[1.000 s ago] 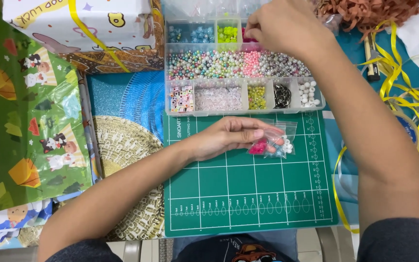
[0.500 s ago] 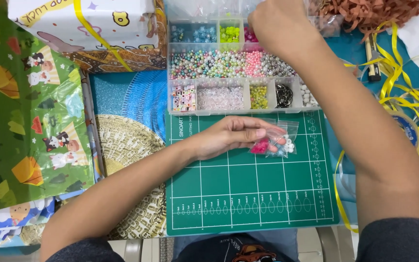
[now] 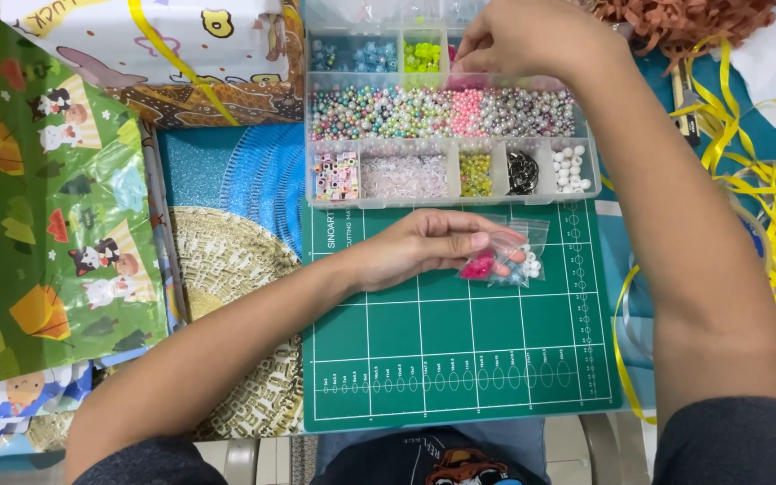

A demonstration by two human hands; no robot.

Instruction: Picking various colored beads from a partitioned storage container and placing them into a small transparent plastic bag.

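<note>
My left hand (image 3: 428,247) rests on the green cutting mat (image 3: 460,359) and pinches a small clear plastic bag (image 3: 509,256) with pink, blue and white beads in it. Just beyond it lies a clear compartment bead box (image 3: 446,121) full of pearly, pink, green and white beads. My right hand (image 3: 532,36) reaches over the box's far row, fingers pinched together at a compartment; whether a bead is between them I cannot tell.
A wrapped gift box (image 3: 163,54) with a yellow ribbon sits at the far left. Green cartoon wrapping paper (image 3: 38,207) covers the left side. Loose yellow ribbon (image 3: 765,180) and brown paper shreds (image 3: 684,22) lie to the right. Blue glitter paper (image 3: 226,180) borders the mat.
My right hand has shifted slightly over the far row of the bead box. The left hand keeps the small bag in the same spot on the mat.
</note>
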